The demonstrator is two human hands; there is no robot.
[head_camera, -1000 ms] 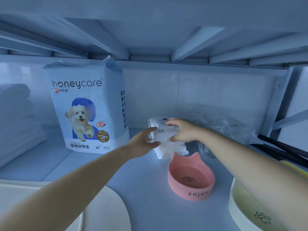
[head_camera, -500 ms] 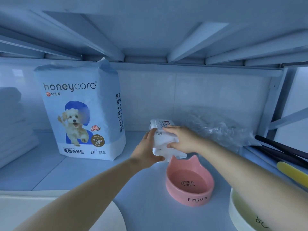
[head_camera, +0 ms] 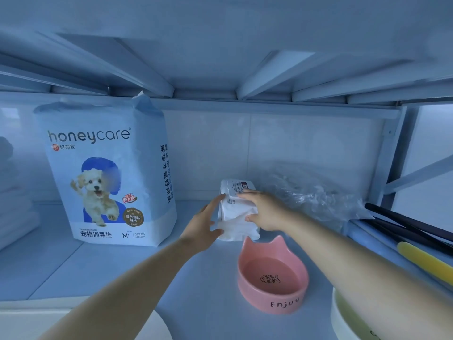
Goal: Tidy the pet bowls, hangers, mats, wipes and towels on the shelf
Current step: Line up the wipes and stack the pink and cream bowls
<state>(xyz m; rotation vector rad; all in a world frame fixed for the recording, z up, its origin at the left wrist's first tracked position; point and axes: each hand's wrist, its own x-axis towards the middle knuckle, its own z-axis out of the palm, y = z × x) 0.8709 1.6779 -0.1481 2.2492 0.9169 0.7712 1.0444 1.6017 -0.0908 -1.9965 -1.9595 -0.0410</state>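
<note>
A white pack of wipes (head_camera: 236,218) stands on the shelf (head_camera: 201,303) behind a pink cat-eared bowl (head_camera: 272,278). My left hand (head_camera: 204,223) presses its left side with straight fingers and the thumb under its front corner. My right hand (head_camera: 263,211) holds the right side, fingers over the top and thumb on the front. A tall blue and white bag of pet training mats (head_camera: 107,173) stands to the left. White towels (head_camera: 14,207) are stacked at the far left. Black hangers (head_camera: 411,227) and a yellow hanger (head_camera: 426,263) lie at the right.
A crumpled clear plastic bag (head_camera: 313,197) lies behind my right hand against the back wall. A pale yellow bowl (head_camera: 343,317) sits at the bottom right, partly hidden by my right arm. A white rounded object (head_camera: 157,325) shows at the bottom left. The upper shelf hangs low overhead.
Both hands have kept hold of the wipes pack and set it more upright, slightly further back. My left fingers have straightened along its side. The view has shifted a little right.
</note>
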